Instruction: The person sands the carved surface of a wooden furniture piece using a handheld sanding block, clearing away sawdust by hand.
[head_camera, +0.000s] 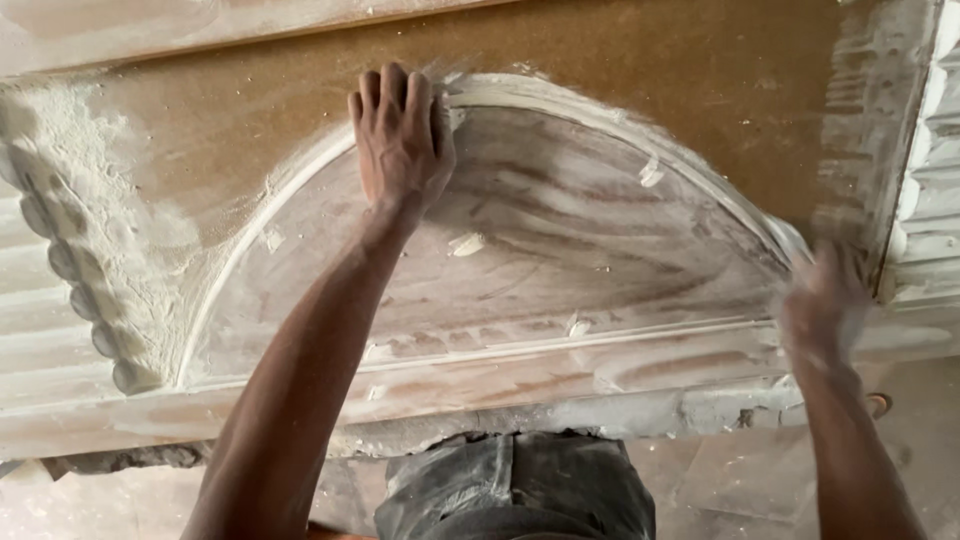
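Left hand (400, 135) lies flat, fingers together, on the raised arch rim (600, 115) at 12 o'clock of the dusty wood panel (560, 250). Right hand (822, 305) blurred at 3 o'clock by the arch end, grip unclear. Scalloped trim (75, 270) at 9, fluted edge (930, 170) at 3; white flakes (466, 243) scattered mid-panel, bare board above

You are working under soft, even daylight with no glare and only faint shadows below the arms. Your right hand (822, 300) is smeared by motion blur; your left hand (398, 135) is sharp. The picture is slightly soft overall, and straight mouldings bow toward the edges.
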